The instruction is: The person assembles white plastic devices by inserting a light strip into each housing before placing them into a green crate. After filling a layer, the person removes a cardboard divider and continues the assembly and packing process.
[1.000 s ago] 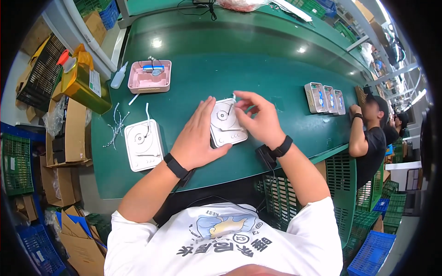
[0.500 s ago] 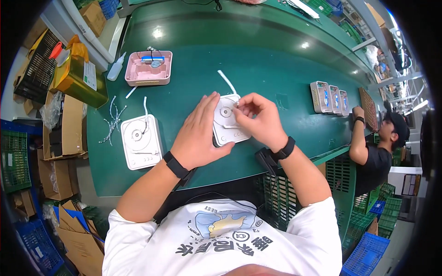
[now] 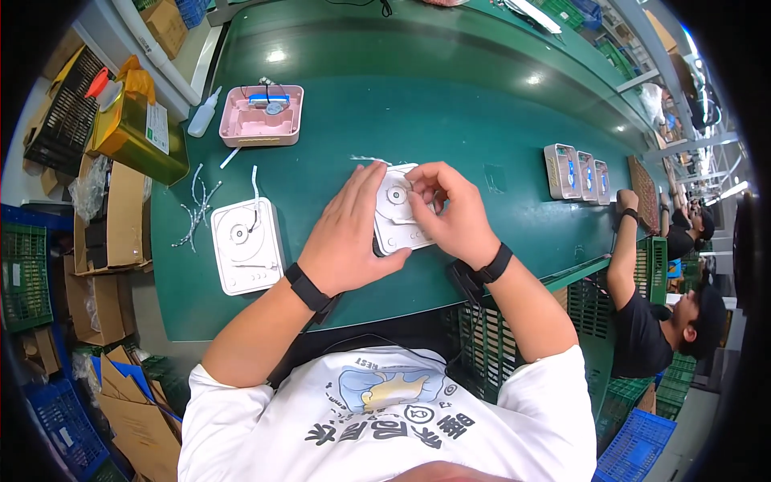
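A white flat casing (image 3: 393, 234), with a round dial and a small arm shape on its face, lies on the bench before me. My left hand (image 3: 348, 217) holds it along its left side, fingers straight and thumb at the near edge. Over its upper right part is my right hand (image 3: 451, 210), thumb and forefinger closed in a pinch; whatever is between them is hidden. A thin white strip (image 3: 371, 159) lies past the casing's far edge, partly behind my left fingertips. To the left rests a similar white casing (image 3: 245, 265) with a white strip (image 3: 255, 186) rising from it.
A pink open housing (image 3: 261, 132) with wires stands at the far left, beside a small squeeze bottle (image 3: 203, 116) and a yellow can (image 3: 132, 136). Cut white strips (image 3: 195, 213) lie nearby. Several open housings (image 3: 574, 173) stand at the right, near a co-worker's arm (image 3: 622, 241).
The white strip has swung from pointing away to lying low toward the left. My right fingers have shifted slightly on the casing. The co-worker has leaned back, and another person shows behind.
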`<state>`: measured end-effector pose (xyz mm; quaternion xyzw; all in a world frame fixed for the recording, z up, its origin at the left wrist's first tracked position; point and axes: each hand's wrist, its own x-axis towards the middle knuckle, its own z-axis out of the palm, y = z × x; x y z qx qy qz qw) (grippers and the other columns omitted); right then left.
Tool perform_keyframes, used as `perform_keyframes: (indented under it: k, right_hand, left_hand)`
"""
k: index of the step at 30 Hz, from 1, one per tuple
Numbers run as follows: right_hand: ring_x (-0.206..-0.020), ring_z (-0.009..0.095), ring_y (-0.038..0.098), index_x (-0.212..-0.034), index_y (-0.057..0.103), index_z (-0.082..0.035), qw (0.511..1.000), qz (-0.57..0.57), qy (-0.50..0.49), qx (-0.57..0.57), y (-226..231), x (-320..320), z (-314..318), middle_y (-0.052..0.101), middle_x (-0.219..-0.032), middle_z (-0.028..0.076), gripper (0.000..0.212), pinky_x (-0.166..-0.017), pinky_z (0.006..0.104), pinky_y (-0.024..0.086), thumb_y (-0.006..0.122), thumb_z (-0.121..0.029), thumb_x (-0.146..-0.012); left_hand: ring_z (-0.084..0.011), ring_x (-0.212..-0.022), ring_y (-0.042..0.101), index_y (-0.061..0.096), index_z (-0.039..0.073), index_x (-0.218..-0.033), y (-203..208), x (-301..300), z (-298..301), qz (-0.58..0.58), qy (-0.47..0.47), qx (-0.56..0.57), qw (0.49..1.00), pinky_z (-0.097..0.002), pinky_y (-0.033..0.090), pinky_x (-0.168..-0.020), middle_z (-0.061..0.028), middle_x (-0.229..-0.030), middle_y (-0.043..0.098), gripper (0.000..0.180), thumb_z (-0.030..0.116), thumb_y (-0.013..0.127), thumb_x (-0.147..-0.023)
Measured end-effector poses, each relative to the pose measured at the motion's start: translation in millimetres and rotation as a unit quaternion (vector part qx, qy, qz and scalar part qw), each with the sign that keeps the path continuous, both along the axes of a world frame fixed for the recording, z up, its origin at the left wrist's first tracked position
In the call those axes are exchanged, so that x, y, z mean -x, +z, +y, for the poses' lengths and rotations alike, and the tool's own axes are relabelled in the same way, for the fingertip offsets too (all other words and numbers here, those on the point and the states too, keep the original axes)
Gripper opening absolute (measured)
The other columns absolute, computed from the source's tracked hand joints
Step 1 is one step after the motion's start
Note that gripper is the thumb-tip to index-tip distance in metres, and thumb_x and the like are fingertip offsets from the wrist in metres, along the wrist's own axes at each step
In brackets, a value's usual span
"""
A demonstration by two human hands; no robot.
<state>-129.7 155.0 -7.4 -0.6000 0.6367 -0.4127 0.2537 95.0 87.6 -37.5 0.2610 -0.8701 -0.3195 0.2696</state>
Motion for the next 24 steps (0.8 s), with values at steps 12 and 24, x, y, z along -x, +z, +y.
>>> perform_keyframes:
  k: [12, 24]
  right_hand:
    - [-0.085, 0.010, 0.067, -0.113, 0.077, -0.004, 0.999, 0.034, -0.039, -0.014, -5, 1, 2, 0.075, -0.099, 0.003, 0.019, -0.076, 0.0266, 0.055, 0.081, 0.000, -0.096]
    - [-0.080, 0.012, 0.068, -0.101, 0.078, -0.006, 0.998, 0.055, -0.015, 0.011, -3, 5, 4, 0.080, -0.099, 0.003, 0.012, -0.075, 0.0283, 0.057, 0.086, -0.003, -0.093]
  left_hand:
    - [-0.0541, -0.161, 0.042, 0.029, -0.004, -0.172, -1, 1, 1, 0.010, 0.000, 0.010, 1.000, -0.0560, 0.040, -0.132, -0.0309, -0.172, 0.042, 0.118, 0.037, 0.093, -0.082]
    - [-0.0540, -0.161, 0.041, 0.029, -0.004, -0.173, 0, 1, 1, 0.006, -0.002, -0.005, 1.000, -0.0562, 0.040, -0.132, -0.0311, -0.173, 0.042, 0.118, 0.036, 0.093, -0.082]
